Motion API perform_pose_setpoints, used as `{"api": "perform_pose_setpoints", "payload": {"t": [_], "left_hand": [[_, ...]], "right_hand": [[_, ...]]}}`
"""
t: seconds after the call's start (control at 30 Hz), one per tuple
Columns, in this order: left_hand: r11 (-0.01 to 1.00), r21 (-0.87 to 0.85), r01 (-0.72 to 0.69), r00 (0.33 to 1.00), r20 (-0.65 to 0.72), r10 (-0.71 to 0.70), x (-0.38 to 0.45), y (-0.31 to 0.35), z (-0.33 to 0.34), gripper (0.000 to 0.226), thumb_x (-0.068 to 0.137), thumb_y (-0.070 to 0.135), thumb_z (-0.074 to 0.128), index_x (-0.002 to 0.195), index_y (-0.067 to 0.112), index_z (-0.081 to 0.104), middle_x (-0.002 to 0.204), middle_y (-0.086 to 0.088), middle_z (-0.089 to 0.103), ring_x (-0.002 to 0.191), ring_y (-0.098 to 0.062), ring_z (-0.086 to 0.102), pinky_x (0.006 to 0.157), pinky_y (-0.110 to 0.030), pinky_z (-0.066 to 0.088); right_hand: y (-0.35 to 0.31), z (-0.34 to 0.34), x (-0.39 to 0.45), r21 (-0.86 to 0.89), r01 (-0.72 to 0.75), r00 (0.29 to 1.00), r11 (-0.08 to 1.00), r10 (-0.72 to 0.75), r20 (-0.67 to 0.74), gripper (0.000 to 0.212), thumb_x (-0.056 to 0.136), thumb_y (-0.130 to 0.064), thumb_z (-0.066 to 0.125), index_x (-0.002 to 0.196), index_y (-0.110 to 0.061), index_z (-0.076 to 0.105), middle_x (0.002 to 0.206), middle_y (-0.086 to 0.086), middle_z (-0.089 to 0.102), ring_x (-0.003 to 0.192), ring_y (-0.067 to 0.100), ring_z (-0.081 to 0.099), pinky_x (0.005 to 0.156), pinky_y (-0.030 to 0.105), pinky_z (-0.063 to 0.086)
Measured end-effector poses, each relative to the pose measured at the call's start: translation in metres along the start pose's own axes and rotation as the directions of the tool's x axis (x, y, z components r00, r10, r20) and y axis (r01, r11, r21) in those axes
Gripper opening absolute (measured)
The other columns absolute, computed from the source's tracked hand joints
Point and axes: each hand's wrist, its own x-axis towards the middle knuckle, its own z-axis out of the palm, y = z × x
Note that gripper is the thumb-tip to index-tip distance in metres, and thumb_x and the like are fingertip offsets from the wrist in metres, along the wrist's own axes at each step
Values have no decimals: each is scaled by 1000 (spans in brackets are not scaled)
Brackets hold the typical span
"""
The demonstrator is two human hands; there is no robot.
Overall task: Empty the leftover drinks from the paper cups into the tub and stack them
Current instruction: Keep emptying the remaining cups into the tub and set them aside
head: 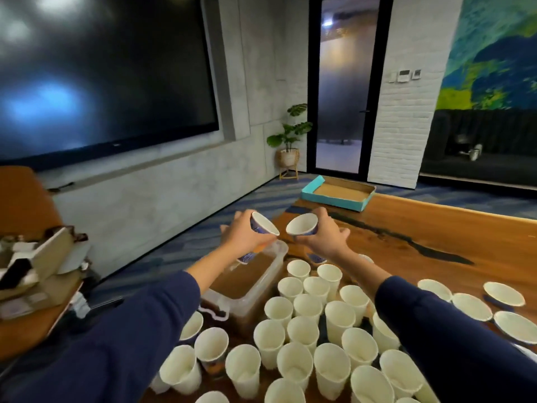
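Note:
My left hand (242,238) grips a stack of blue-patterned paper cups (263,225), tilted with its white mouth facing right, above the far end of the tub. My right hand (322,234) holds a single paper cup (302,226), its mouth turned left toward the stack; the two rims are a small gap apart. The clear plastic tub (255,298) stands below my left hand at the table's left edge, filled with brown liquid. Several upright white paper cups (302,333) crowd the wooden table (436,228) in front of me.
A teal cardboard tray (337,193) lies at the table's far end. Paper cups lie on their sides (470,306) to the right of my right sleeve. An orange chair with cardboard and clutter (37,269) stands at the left. A potted plant (290,138) is by the glass door.

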Motion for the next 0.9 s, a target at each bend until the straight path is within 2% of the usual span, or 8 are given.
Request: {"api": "perform_pose_setpoints", "payload": {"t": [0.13,0.27,0.37,0.53,0.77,0.9], "left_hand": [[986,168,15,999,35,-21,4,-52,-16,67,74,51,72,129,24,45,130,-3,43,120,-29,43,104,-38,28],[951,310,-5,999,40,-8,9,-94,-20,72,77,49,70,136,22,39,134,-3,39,124,-25,41,106,-37,22],[908,416,-54,998,57,33,11,-114,-20,74,78,50,69,138,21,38,135,-3,40,125,-22,42,108,-38,20],[785,595,-171,984,144,105,15,-131,-22,78,80,48,68,143,20,32,139,-5,38,129,-24,40,114,-46,14],[605,739,-296,955,223,195,17,-140,-18,78,83,40,67,146,17,27,144,-8,36,132,-25,37,115,-50,9],[464,811,-356,930,259,262,18,-137,-20,75,86,36,64,146,14,25,143,-11,36,132,-29,38,114,-53,9]], "right_hand": [[-19,52,11,-173,57,995,983,-42,85,78,77,-44,74,137,-23,29,134,3,51,127,24,44,112,51,14],[-33,82,15,-277,104,987,955,-64,148,77,79,-50,70,139,-23,30,134,3,50,128,25,44,112,53,13],[-38,94,17,-344,144,978,928,-81,190,74,80,-44,71,139,-23,31,136,5,48,129,26,43,113,53,12],[-38,110,23,-393,148,974,908,-65,217,75,79,-42,72,140,-26,31,137,4,48,129,25,42,113,53,11],[-36,121,31,-440,170,972,882,-76,223,75,80,-42,72,140,-26,30,139,3,47,129,23,42,113,50,13],[-37,120,34,-465,194,968,864,-92,232,74,81,-40,71,140,-25,30,138,4,47,128,23,42,113,50,13]]}}
